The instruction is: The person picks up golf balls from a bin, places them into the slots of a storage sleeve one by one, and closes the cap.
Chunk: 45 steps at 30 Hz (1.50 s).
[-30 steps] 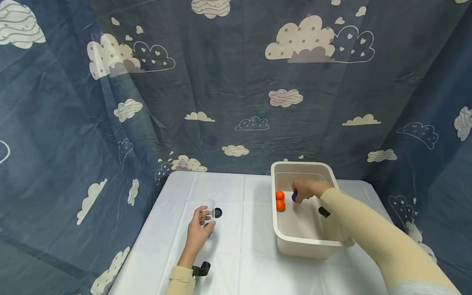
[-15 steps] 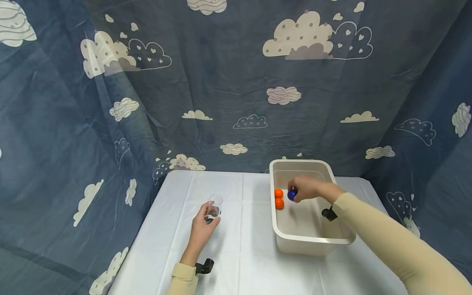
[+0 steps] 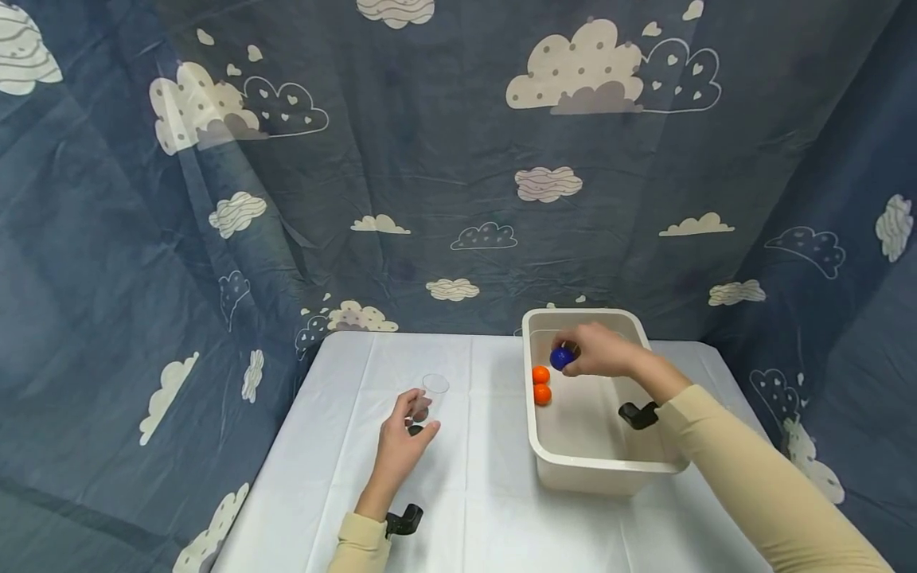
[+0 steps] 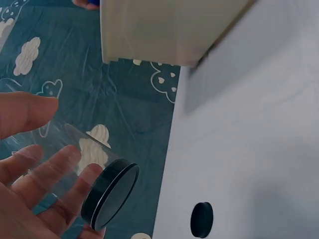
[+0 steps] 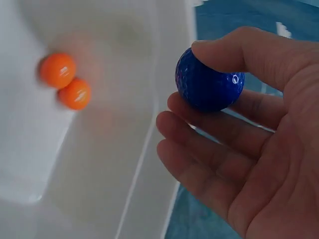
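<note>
My right hand [image 3: 598,350] pinches a blue dimpled ball [image 3: 561,357] [image 5: 209,81] between thumb and fingers, above the white bin [image 3: 602,469] near its far left corner. Two orange balls [image 3: 541,384] [image 5: 66,81] lie side by side on the bin floor by its left wall. My left hand [image 3: 408,434] holds a clear plastic cup [image 3: 428,396] with a dark base [image 4: 109,193], lifted off the white table [image 3: 458,509] and tilted. A small black disc [image 4: 201,219] lies on the table below the cup.
Blue cloth printed with clouds [image 3: 458,159] hangs behind and on both sides of the table. The bin stands at the table's back right; its outer wall [image 4: 164,30] shows in the left wrist view.
My right hand has lifted the blue ball up from the bin floor and toward the left wall. My left hand has raised the cup off the table and moved it right.
</note>
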Available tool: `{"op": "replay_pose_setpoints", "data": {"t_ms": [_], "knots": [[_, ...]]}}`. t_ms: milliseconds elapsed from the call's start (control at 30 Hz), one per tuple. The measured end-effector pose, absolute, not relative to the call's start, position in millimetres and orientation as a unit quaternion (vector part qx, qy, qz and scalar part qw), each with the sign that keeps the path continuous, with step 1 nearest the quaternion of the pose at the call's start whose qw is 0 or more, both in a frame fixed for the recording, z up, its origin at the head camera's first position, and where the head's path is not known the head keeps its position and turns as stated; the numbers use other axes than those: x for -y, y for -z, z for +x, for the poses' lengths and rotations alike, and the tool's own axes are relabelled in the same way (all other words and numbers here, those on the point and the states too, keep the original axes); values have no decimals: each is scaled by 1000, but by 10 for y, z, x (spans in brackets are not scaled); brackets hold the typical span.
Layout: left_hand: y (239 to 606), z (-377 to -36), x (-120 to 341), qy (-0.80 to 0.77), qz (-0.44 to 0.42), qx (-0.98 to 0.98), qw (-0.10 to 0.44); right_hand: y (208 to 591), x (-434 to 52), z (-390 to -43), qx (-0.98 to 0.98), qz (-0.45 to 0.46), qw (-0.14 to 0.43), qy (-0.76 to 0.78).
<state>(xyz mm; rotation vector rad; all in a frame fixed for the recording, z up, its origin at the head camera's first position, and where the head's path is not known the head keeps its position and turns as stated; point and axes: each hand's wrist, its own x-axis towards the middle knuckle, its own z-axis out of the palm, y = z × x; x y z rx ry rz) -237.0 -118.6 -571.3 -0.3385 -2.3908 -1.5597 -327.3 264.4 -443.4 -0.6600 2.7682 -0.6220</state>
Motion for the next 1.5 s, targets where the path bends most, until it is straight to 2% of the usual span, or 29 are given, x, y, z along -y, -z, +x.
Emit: {"op": "replay_pose_setpoints", "data": {"t_ms": [467,833,1500], "knots": [[5503,-2235,1067,535,-160,818,140,4172,-2309,-2947,-912,-200,51,354],[5353,-2153,972,513,-220,815,156,4112,-1930,-2722,-851,-198,58,484],[5297,-2029,885,564,-212,788,125,4324,-1556,-2603,-795,-239,121,545]]}}
